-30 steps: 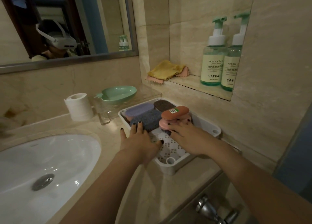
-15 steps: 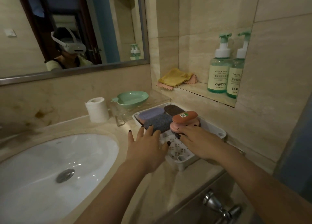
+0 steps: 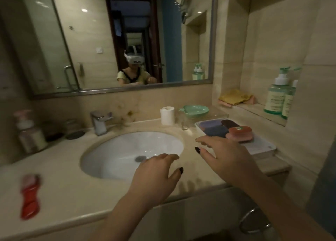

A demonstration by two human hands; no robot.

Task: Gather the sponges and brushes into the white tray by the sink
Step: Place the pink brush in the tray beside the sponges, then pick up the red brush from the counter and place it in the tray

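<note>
The white tray (image 3: 264, 146) sits on the counter right of the sink. In it lie a purple sponge (image 3: 209, 125), a dark grey sponge (image 3: 217, 131), a brown sponge (image 3: 229, 123) and an orange-topped pink brush (image 3: 240, 133). A red brush (image 3: 30, 197) lies blurred on the counter's front left. My left hand (image 3: 154, 177) hovers over the sink's front rim, fingers apart, holding nothing. My right hand (image 3: 225, 157) hovers just left of the tray, fingers spread and empty.
The white sink (image 3: 132, 153) and chrome tap (image 3: 100, 121) fill the middle. A paper roll (image 3: 167, 115), a green dish (image 3: 196, 110) on a clear stand, two pump bottles (image 3: 276, 95) and a yellow cloth (image 3: 234, 97) in the niche, and a pump bottle (image 3: 30, 131) far left.
Both hands have left the tray and drawn back leftward over the counter. The pink brush stays in the tray. The view has swung left and up, revealing the tap and red brush.
</note>
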